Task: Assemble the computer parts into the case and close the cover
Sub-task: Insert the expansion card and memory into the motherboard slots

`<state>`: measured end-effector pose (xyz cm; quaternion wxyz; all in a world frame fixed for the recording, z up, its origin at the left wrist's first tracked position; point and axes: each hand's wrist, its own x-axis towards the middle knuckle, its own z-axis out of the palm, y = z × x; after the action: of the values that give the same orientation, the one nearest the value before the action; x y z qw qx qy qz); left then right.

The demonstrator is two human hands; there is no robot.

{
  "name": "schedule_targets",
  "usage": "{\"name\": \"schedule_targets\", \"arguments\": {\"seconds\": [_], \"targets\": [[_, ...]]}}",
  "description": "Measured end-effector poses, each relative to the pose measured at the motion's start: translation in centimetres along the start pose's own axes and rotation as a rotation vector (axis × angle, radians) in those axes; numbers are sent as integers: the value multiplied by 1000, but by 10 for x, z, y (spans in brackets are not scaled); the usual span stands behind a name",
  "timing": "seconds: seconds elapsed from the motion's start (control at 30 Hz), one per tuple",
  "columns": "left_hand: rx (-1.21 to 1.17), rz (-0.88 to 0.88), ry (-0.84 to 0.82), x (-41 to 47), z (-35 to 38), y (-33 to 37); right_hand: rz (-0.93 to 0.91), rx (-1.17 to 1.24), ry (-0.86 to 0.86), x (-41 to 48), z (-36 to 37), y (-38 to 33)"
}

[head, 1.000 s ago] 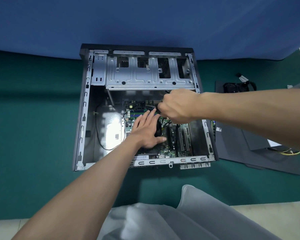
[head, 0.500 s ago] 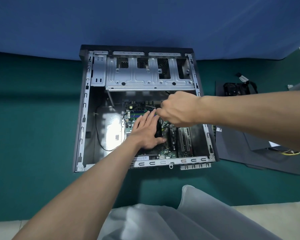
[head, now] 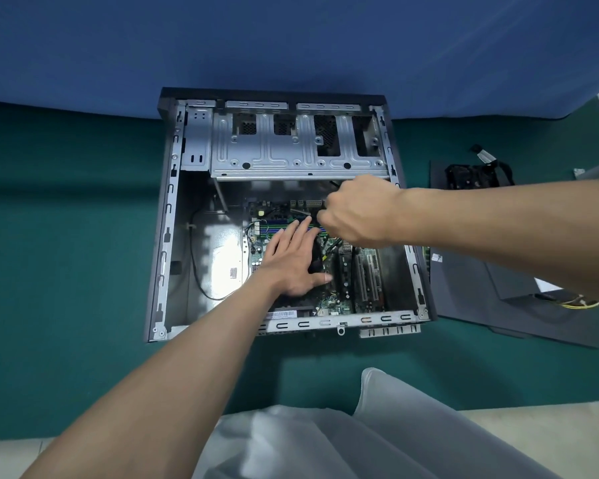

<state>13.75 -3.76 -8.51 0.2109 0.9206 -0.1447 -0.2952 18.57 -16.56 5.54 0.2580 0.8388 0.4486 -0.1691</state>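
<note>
With your left hand (head: 291,262) flat on the black part (head: 315,261) and your right hand (head: 358,212) gripping a dark object (head: 317,215), you seem mid-fastening; next, keep it square.

Count at the open case

One computer case (head: 166,236) holds one motherboard (head: 329,299), one metal drive cage (head: 291,157) with four dark cutouts, and one loose black cable (head: 193,267). There are two hands: one left hand (head: 291,261) and one right hand (head: 357,212), which grips one dark slim object (head: 334,184). Beside the case lie one dark flat panel (head: 481,305), one black part (head: 474,176) and one bundle of yellow wires (head: 578,302).
</note>
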Motion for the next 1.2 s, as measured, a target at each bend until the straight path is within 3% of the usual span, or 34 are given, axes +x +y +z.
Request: {"name": "schedule_targets", "arguments": {"seconds": [0.1,0.2,0.27,0.33,0.4,0.53,0.6,0.67,0.77,0.83,0.9,0.97,1.07,1.13,1.2], "targets": [[-2,-1,-1,0,-1,1,53,118,22,1,5,-2],[-11,1,-6,-1,-1,0,515,639,-101,16,5,-1],[-13,3,-3,-2,-2,0,697,874,-205,21,3,6],[-15,5,-1,-2,-2,0,584,844,-280,18,2,11],[-15,6,-3,-2,-2,1,391,632,-308,10,-1,8],[-11,0,0,-2,-2,2,51,47,-53,-2,3,2],[-6,1,0,-1,-2,2,13,12,1,-5,5,2],[-4,4,2,-1,-2,1,179,205,-19,-3,5,1],[-6,5,-4,-1,-2,0,607,784,-184,11,4,1],[-9,7,-2,-1,-1,0,743,1101,-286,15,1,5],[-12,9,-4,-2,-2,0,607,977,-337,13,-5,4],[-5,3,-7,-2,-1,1,371,622,-326,9,-8,-3],[7,-4,-3,-1,-2,2,70,7,-92,4,-6,-8],[10,-8,-6,-1,-2,2,-94,-131,39,4,-1,-5],[12,-5,-2,-1,-1,1,-127,-87,51,4,1,-3]]}}
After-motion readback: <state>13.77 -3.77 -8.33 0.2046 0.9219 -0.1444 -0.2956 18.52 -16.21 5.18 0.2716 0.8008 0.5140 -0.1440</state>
